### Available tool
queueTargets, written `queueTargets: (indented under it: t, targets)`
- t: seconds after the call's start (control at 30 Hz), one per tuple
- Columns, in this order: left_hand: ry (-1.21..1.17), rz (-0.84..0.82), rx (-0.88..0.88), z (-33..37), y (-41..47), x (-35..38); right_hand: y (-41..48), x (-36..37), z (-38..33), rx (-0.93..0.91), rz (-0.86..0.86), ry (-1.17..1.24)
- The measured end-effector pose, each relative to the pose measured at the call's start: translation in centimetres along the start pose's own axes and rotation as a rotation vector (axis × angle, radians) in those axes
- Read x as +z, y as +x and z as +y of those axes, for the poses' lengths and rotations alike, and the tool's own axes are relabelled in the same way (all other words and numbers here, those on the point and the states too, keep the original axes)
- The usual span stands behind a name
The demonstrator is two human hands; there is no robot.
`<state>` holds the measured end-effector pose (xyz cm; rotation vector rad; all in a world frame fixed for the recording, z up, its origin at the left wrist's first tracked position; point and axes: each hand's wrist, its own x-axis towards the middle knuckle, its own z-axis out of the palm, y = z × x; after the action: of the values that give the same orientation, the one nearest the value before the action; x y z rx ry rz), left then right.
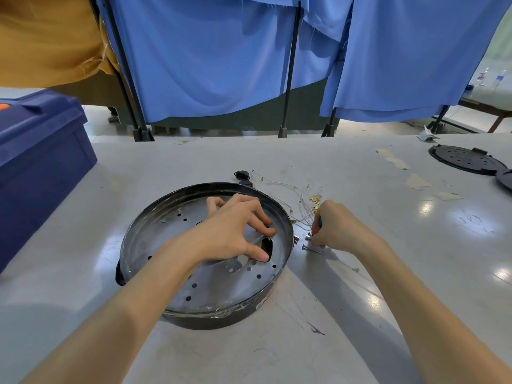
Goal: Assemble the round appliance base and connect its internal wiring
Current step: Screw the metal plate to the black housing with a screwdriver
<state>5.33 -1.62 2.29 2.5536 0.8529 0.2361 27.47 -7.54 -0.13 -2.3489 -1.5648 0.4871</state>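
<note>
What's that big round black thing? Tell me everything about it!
The round base is a shallow black tub with a shiny rim, holding a grey metal plate dotted with small holes and one long slot. Clear film clings around its edge. It sits flat on the grey table, and the left hand rests on the plate.

Looks like an assembly workshop station. Scuffed grey desk [415,217] with tape residue [393,159], blue cloth partitions [207,65] on black stands [291,79], blue plastic crate [41,151] at left. Terminal wires [304,200], bolts [311,249] and black round covers [465,159] lie loose.
</note>
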Motion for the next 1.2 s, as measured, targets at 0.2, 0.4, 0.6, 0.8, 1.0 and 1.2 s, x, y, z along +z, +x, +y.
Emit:
queueTargets:
  t: [0.2, 0.4, 0.6, 0.8, 1.0, 1.2]
  targets:
    - [0.011, -0.004, 0.012, 0.0, -0.1, -0.2, -1.0, -1.8, 0.7, 0.045, 0.026, 0.191]
    - [-0.391, 0.237, -0.042, 0.2, 0.0, -1.1, -2.3, -4.4, 0.3, -0.042, 0.003, 0.534]
    - [-1.001, 0.343, -0.162, 0.6, -0.6, -1.9, -4.0, -5.1, -2.6, -0.223, -0.142, 0.748]
    - [-1.007, 0.239, -0.142, 0.9, -1.3, -2.0, -4.6, -4.4, -4.4, -0.282, -0.268, 0.765]
    - [-0.853, 0.223, -0.160, 1.0, -2.2, -2.0, -4.5, -4.1, -5.3, -0.298, -0.265, 0.733]
    - [-0.723, 0.266, -0.180, 0.8, -2.2, -2.2, -4.3, -3.6, -5.9, -0.284, -0.255, 0.721]
